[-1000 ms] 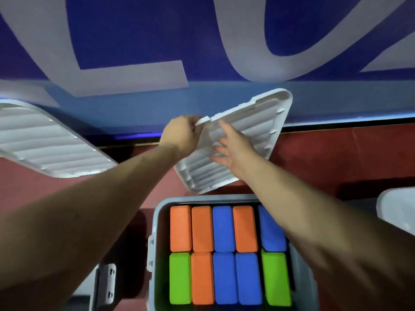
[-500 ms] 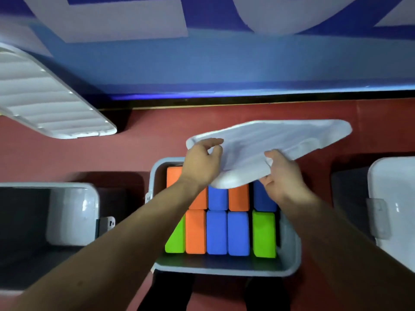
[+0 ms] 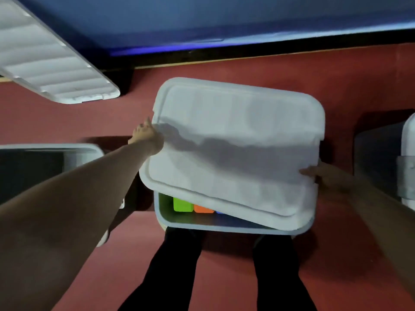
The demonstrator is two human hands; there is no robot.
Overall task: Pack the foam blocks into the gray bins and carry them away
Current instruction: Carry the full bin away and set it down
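A white lid (image 3: 238, 149) lies askew over the gray bin (image 3: 224, 227) on the red floor in front of my feet. It hides most of the foam blocks; only the ends of a green block (image 3: 183, 205) and an orange block (image 3: 203, 208) show at the bin's near left. My left hand (image 3: 147, 136) grips the lid's left edge. My right hand (image 3: 323, 173) holds its right edge, fingers partly hidden under it.
A second white lid (image 3: 51, 63) leans against the blue wall at the upper left. An open gray bin (image 3: 45, 153) stands to the left, another lidded bin (image 3: 406, 167) at the right edge. My legs (image 3: 224, 277) stand just behind the middle bin.
The lid came away from the wall, turned flat and dropped over the bin, covering nearly all the blocks. Both hands slid out to its left and right edges.
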